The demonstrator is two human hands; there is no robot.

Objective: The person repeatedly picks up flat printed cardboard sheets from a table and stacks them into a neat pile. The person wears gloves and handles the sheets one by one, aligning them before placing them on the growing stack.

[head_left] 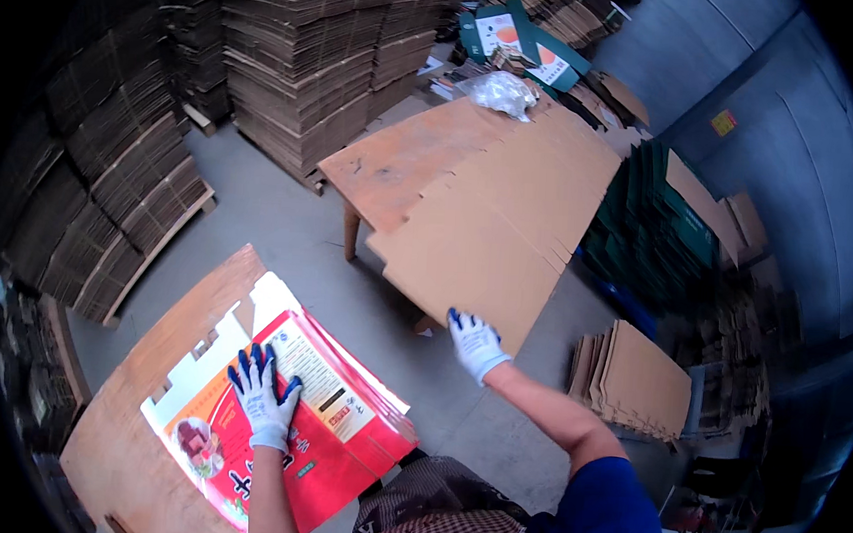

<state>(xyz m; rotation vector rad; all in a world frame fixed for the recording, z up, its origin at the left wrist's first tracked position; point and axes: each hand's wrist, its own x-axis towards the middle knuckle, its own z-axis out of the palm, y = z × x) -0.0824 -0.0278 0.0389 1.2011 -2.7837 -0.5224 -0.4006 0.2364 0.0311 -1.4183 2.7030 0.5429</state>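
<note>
My left hand [265, 401], in a white glove with blue fingertips, lies with fingers spread on a stack of flat printed carton sheets [338, 474]. The sheets are red and white with a food picture. They rest on a wooden table [129, 425] at the lower left. My right hand [475, 346], gloved the same way, reaches forward to the near end of a large plain brown cardboard sheet [506, 213]. Its fingers are stretched out over the sheet's edge, and its palm faces down. That sheet covers much of a second wooden table [403, 164] further off.
Tall stacks of flattened cardboard [297, 67] stand on pallets at the back and left. Crumpled clear plastic [501, 94] tops the far table. Green folded cartons [655, 225] lean at the right, with brown cardboard sheets [633, 379] nearer. Grey floor [275, 205] separates the tables.
</note>
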